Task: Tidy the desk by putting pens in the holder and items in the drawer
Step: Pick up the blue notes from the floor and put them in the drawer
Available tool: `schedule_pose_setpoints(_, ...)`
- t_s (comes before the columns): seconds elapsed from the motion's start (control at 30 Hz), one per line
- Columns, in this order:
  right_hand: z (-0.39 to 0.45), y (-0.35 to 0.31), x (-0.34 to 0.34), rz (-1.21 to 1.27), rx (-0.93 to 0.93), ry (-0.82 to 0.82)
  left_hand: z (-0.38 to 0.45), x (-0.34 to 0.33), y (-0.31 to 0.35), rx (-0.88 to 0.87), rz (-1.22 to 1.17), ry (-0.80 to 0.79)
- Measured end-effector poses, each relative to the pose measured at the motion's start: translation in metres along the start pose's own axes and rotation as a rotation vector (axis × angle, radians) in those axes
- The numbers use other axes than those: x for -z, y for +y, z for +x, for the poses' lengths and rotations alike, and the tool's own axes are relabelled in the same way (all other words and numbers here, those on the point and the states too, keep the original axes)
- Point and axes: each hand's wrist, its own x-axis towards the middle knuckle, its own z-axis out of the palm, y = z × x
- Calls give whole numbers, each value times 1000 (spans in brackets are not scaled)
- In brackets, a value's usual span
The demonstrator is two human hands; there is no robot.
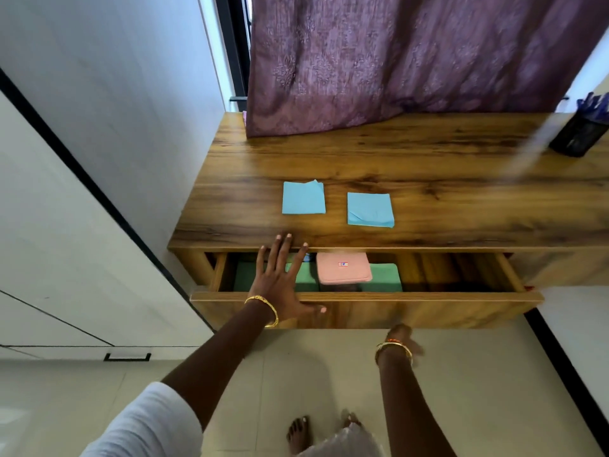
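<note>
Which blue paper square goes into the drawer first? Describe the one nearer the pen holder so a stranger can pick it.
Start at the wooden desk under the purple curtain. Near its front edge, above the open drawer, lie two blue paper squares. Take the right blue square, above the pink pouch; it lies slightly nearer the front edge than the left blue square.

Even, soft daylight; no harsh shadows. Wide-angle bending at the edges. Motion blur smears the right hand (400, 338) and pen holder (578, 135).
</note>
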Motion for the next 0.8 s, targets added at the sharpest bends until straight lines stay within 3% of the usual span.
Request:
schedule_pose_setpoints(0.03, -35, -20, 17, -105, 135, 158, -8, -1, 3, 1, -8, 2)
schedule_pose_setpoints(0.13, -81, -42, 46, -139, 533, 273, -33, 1, 14, 39, -45, 26)
schedule_pose_setpoints(0.2, -97, -41, 52, -279, 843, 140, -50, 0, 24, 86, -54, 63)
schedule_pose_setpoints(0.27, -96, -33, 56, -582, 1108, -15, -68, -2, 37, 151, -54, 92)
schedule_pose_setpoints(0.33, -79, -16, 65, -833, 1260, -161, -89, -1, 53, 228, -64, 76)
schedule_pose_setpoints(0.4, -69, -4, 82, -933, 1372, -199, -108, -5, 66, 266, -62, 78)
schedule_pose_setpoints(0.67, -86, 12, 137, -1062, 1368, -240, -166, -11, 85, 274, -137, 139)
schedule_pose_setpoints(0.8, -95, 6, 149, -1120, 1257, -280, -185, -7, 92, 326, -254, 175)
